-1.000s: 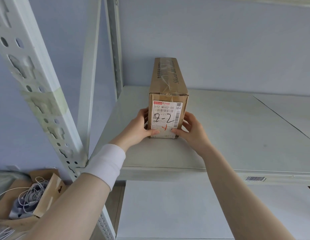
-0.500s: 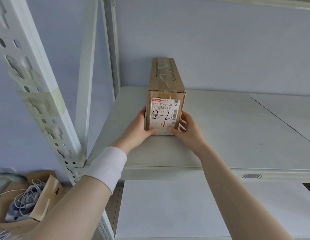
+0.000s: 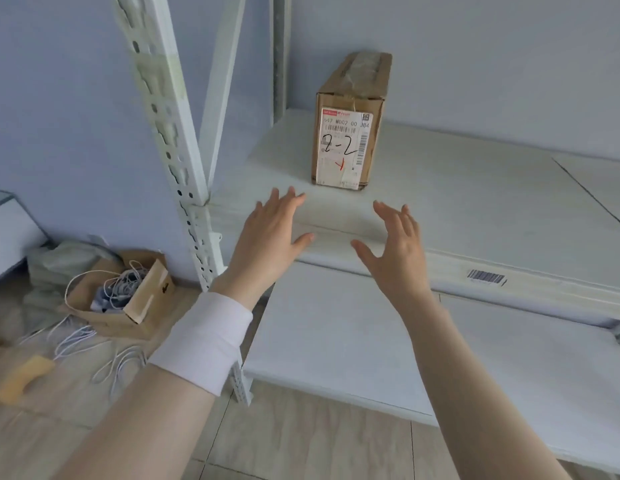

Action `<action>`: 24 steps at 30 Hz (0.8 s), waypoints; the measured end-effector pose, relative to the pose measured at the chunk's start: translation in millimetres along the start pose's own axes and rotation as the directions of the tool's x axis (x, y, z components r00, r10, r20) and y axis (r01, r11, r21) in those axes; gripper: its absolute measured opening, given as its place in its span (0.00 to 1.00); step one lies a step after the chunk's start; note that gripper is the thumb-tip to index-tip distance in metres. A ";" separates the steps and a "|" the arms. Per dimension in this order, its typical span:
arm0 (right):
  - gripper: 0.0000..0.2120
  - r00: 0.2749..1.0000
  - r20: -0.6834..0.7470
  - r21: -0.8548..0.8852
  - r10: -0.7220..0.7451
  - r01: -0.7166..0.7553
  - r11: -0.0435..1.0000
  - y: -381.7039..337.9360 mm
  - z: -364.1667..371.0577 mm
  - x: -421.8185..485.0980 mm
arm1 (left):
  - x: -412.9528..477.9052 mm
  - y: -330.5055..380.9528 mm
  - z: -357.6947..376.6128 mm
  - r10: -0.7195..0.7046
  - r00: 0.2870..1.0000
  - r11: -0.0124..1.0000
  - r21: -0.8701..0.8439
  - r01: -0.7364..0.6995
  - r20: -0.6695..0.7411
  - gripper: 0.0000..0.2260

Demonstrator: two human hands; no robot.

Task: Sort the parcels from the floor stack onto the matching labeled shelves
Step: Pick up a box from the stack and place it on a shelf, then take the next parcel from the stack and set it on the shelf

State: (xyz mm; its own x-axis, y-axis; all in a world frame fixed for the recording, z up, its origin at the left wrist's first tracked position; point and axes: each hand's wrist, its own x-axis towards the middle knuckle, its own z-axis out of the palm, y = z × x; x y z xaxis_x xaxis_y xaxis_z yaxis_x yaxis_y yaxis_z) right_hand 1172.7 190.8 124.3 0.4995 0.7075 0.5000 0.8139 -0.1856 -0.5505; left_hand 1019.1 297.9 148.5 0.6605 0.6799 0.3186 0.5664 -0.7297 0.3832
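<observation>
A long brown cardboard parcel [image 3: 348,133] stands on the white shelf [image 3: 475,209], its end label marked "2-2" facing me. My left hand [image 3: 270,233], with a white wristband, hovers in front of the shelf's front edge, fingers spread and empty. My right hand [image 3: 395,244] is beside it, also spread and empty. Both hands are apart from the parcel, a short way in front of and below it.
A white perforated upright post [image 3: 170,133] stands at the shelf's left corner. A barcode sticker [image 3: 486,277] sits on the shelf's front edge. A lower shelf [image 3: 371,348] lies beneath. On the floor at left are an open carton of white cables [image 3: 121,296] and a yellow sponge [image 3: 21,377].
Both hands have let go of the parcel and drawn back toward me with fingers spread. The parcel stays on the shelf. The view has tilted down and to the left.
</observation>
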 end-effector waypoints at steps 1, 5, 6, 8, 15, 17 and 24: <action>0.28 0.999 -0.006 -0.011 -0.038 0.038 0.999 1.6 -1.8 -13.1 | -16.3 3.6 2.3 -0.008 1.000 1.000 0.024 0.008 -0.018 0.26; 0.25 0.990 0.006 -0.057 -0.143 0.143 0.988 10.6 -9.3 -76.9 | -89.5 24.7 16.1 -0.078 0.996 0.995 0.056 0.080 -0.032 0.23; 0.25 0.989 0.036 -0.060 -0.145 0.147 0.987 11.8 -11.0 -94.7 | -108.7 30.9 19.6 -0.100 0.995 0.993 0.066 0.100 -0.014 0.22; 0.26 0.984 0.120 -0.057 -0.133 0.140 0.988 12.6 -13.1 -129.9 | -148.3 41.8 26.4 -0.163 0.987 0.983 0.084 0.161 0.011 0.22; 0.27 0.945 0.306 -0.050 -0.113 0.135 0.990 11.2 -12.1 -251.0 | -281.2 50.1 55.1 -0.285 0.952 0.954 0.133 0.270 0.113 0.20; 0.27 0.911 0.404 -0.072 -0.086 0.126 0.989 11.1 -8.5 -290.0 | -323.1 47.0 67.9 -0.363 0.919 0.929 0.135 0.344 0.156 0.19; 0.27 0.703 0.709 -0.061 -0.052 0.135 0.989 1.1 -12.3 -411.6 | -465.8 58.7 101.7 -0.620 0.712 0.783 0.195 0.591 0.331 0.22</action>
State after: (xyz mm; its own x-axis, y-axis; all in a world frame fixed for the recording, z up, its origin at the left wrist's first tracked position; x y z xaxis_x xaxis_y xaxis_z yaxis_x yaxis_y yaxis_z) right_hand 971.7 -108.9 -73.9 0.0983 0.9907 -0.0940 0.8906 -0.1297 -0.4359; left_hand 794.9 -69.0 -65.6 0.2824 0.9119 -0.2978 0.9299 -0.1839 0.3187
